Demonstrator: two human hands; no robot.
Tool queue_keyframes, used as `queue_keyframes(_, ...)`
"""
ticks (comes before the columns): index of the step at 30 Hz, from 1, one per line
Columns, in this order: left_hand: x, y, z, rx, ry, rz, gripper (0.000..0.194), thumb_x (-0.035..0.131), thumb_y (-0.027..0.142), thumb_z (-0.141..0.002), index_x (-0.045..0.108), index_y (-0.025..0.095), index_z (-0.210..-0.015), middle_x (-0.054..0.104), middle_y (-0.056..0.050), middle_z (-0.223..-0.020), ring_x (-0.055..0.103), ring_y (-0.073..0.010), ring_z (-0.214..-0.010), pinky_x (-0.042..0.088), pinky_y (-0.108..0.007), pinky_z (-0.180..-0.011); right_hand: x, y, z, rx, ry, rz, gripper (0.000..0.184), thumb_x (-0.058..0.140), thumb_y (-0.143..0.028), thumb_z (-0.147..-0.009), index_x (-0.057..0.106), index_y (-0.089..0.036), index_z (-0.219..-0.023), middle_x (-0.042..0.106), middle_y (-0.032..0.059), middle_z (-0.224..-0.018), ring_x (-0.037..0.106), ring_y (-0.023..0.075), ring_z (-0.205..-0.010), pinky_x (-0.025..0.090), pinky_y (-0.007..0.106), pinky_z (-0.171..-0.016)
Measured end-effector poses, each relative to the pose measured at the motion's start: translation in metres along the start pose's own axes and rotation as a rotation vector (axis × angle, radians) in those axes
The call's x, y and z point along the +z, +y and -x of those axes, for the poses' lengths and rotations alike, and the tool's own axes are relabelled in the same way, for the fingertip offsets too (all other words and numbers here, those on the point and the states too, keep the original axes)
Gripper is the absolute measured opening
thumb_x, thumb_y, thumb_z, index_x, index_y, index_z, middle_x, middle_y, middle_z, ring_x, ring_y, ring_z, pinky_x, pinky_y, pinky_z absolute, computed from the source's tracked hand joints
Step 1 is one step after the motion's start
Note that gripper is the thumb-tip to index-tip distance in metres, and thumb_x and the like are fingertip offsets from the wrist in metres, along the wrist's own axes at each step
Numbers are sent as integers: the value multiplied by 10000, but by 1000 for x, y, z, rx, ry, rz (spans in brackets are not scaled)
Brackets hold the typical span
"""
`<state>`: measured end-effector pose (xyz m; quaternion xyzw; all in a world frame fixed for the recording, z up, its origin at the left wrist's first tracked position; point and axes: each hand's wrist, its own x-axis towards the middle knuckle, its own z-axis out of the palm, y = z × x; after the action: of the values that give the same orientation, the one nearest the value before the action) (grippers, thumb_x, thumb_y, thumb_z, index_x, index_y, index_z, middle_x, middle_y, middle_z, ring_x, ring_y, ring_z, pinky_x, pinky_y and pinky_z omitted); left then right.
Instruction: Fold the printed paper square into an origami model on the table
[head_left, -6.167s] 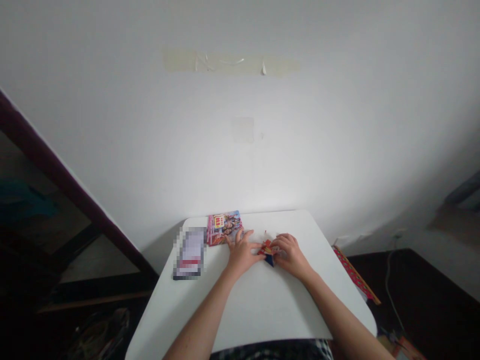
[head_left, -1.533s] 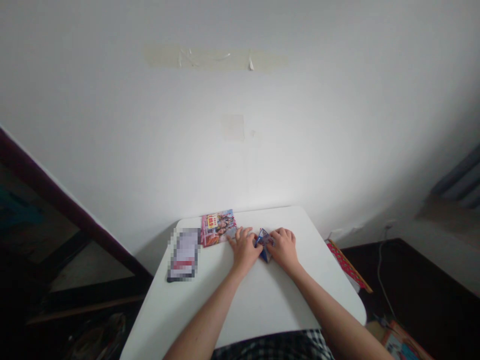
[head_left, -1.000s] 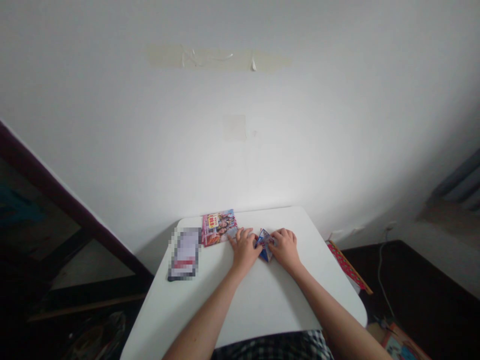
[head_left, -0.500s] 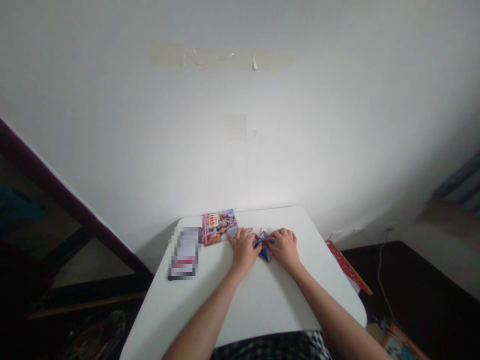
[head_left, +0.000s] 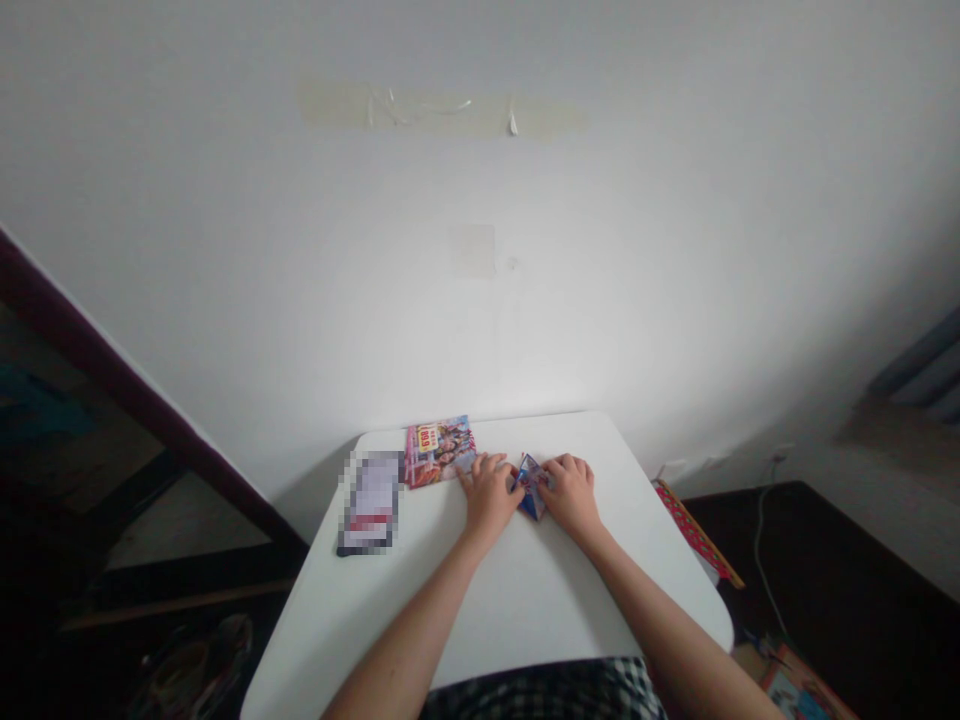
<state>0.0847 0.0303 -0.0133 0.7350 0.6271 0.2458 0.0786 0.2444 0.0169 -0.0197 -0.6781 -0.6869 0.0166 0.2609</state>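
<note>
On the white table (head_left: 517, 600), a small folded piece of blue printed paper (head_left: 532, 489) lies between my hands, its outline pointed at top and bottom. My left hand (head_left: 490, 497) pinches its left side with thumb and forefinger, the other fingers bent over the table. From the right, my right hand (head_left: 571, 494) presses and grips the opposite side with its thumb and fingertips. My fingers cover both side edges of the paper. A colourful printed flyer (head_left: 441, 465) lies just beyond my left hand, close to its fingertips.
A phone-shaped object (head_left: 371, 503), blurred by pixels, lies at the table's left. The table's far edge meets a white wall (head_left: 480, 340). Right of the table, a red patterned item (head_left: 694, 530) and a cable (head_left: 761, 550) show; a dark-red frame (head_left: 135, 380) stands left.
The folded paper's raised upper part now lies flatter and more spread between my fingers. My hands have stayed in nearly the same place.
</note>
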Motion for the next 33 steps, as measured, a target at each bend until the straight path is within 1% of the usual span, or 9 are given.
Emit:
queue_keyframes(5,2,0,-1,18,34,15,167,652,268,-787,717,273,-941,646,-20,-1329,416,-313,-1355,96,-683,-1182,-1,-3,1,1,-5,19,173,611,-269,-856,679,-252,-1015,616,55,-1070,473,244,-1088,278,390,-1041)
queue_keyframes(9,4,-4,-3,40,48,33,163,664,258,-781,730,295,-925,662,2,-1317,429,-308,-1352,89,-674,-1189,0,-1,1,-12,-9,-8,164,598,-262,-871,691,-257,-1006,625,54,-1068,477,247,-1086,289,409,-1049)
queue_keyframes(12,3,-9,-4,18,67,35,158,666,267,-792,746,310,-921,661,8,-1324,423,-311,-1360,86,-676,-1187,-1,6,1,-65,-27,-75,173,585,-340,-902,708,-265,-996,630,58,-1083,486,250,-1084,312,425,-1052)
queue_keyframes(14,2,-11,-4,3,73,36,153,665,271,-799,753,316,-917,661,13,-1328,424,-319,-1358,83,-696,-1177,-3,12,1,-119,-49,-113,211,603,-382,-892,714,-263,-1026,623,69,-1122,482,258,-1103,325,437,-1057)
queue_keyframes(17,0,-11,-4,1,74,46,151,662,272,-808,756,318,-916,658,16,-1334,422,-328,-1357,73,-718,-1166,-7,22,1,-206,-108,-163,253,594,-353,-890,705,-286,-1108,618,63,-1170,474,257,-1143,339,444,-1067)
queue_keyframes(20,-1,-10,-4,4,63,61,143,663,278,-812,760,316,-911,658,14,-1335,416,-335,-1358,71,-723,-1163,-10,28,1,-234,-144,-189,294,625,-304,-852,700,-295,-1136,614,55,-1186,470,258,-1163,345,453,-1073)
queue_keyframes(23,-2,-10,-4,1,58,67,139,662,283,-815,763,313,-906,659,11,-1331,414,-341,-1353,72,-727,-1162,-11,28,0,-236,-136,-192,301,659,-308,-828,706,-289,-1124,614,61,-1182,472,264,-1162,354,459,-1065)
queue_keyframes(27,-3,-10,-5,12,39,66,146,659,306,-822,763,311,-925,660,6,-1330,416,-339,-1353,79,-722,-1165,-7,27,-1,-233,-101,-186,258,663,-356,-846,717,-287,-1088,626,68,-1152,492,264,-1135,373,463,-1041)
queue_keyframes(33,-6,-9,-5,24,1,37,164,660,322,-821,761,308,-949,643,-7,-1355,417,-338,-1357,90,-706,-1175,-2,25,0,-220,-48,-163,215,681,-366,-844,723,-273,-1033,630,70,-1126,506,261,-1109,385,451,-1025)
